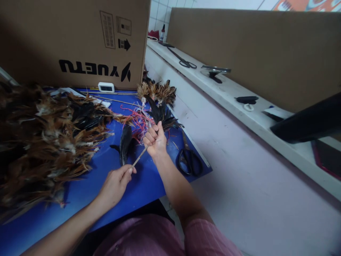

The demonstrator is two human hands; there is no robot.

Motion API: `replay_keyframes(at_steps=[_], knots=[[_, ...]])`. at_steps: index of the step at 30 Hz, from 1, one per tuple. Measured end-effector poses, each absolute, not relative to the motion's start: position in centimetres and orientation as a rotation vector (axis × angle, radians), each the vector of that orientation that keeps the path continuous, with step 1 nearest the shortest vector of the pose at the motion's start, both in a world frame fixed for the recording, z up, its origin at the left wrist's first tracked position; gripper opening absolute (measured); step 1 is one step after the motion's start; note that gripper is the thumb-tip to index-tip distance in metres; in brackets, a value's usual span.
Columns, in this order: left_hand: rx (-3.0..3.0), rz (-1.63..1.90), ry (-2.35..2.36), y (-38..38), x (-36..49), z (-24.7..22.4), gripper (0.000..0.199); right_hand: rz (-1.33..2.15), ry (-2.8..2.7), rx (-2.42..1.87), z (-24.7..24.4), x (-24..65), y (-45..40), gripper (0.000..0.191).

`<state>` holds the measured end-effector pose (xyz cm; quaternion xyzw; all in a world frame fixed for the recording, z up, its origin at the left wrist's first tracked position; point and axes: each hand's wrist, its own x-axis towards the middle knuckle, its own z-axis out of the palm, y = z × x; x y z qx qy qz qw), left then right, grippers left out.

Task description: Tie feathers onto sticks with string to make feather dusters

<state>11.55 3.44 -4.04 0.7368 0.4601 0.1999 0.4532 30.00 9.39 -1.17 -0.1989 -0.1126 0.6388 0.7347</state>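
Wore a pink shirt (141, 234) nearest the camera, at the blue bench (149, 185), seemingly risking a snag in the loose pink strings (138, 119) just beyond the right hand (156, 139), or a knock to the scissors (187, 151) near the bench edge through a careless swing of the right forearm (178, 185). Pinched a thin stick (139, 156) low down between thumb and fingers of the left hand (115, 183), over the bench, and curled the right hand in a fist around its upper part, near dark feathers (161, 113); could not tell if joined to it.
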Motion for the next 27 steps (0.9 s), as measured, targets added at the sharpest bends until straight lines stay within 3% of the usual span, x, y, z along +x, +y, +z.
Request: replay_keyframes(at_steps=[15,22,27], knots=[[1.649,0.503,1.092,3.3,11.7,-4.3,0.041,1.502,-0.277,-0.405,-2.0,29.8,9.5,0.040],[1.156,0.455,0.964,4.0,11.9,-3.5,0.043,1.498,-0.306,-0.400,-1.4,29.8,9.5,0.040],[0.957,0.504,0.893,5.0,11.4,-2.4,0.037,1.525,-0.414,-0.598,-1.5,29.9,9.8,0.054]])
